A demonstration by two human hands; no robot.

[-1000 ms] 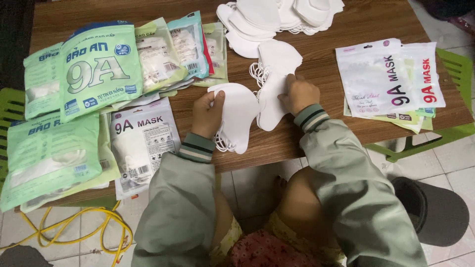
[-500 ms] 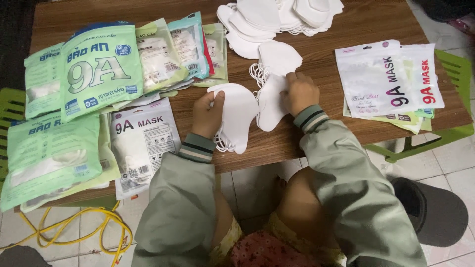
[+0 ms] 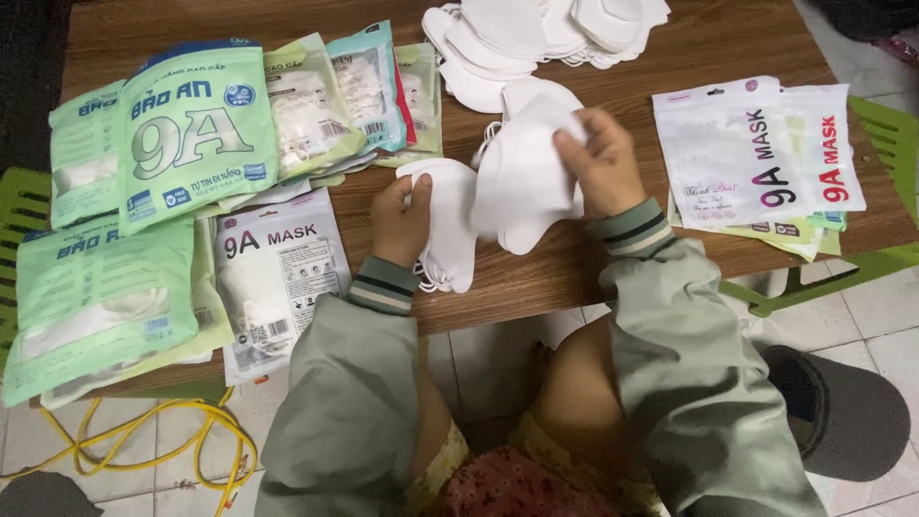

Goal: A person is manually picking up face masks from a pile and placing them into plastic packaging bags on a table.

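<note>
Left hand closed on the edge of a white mask lying at the near edge of the wooden table, ear loops hanging over the rim. Right hand pinching the top of a second white mask, lifted and tilted, overlapping the first. Behind, near the far edge, a heap of loose white masks. To the left, green mask packets fanned out, with a white packet just beside the left wrist. To the right, a stack of white packets. Below, yellow cable on the tiled floor and a dark cap.
</note>
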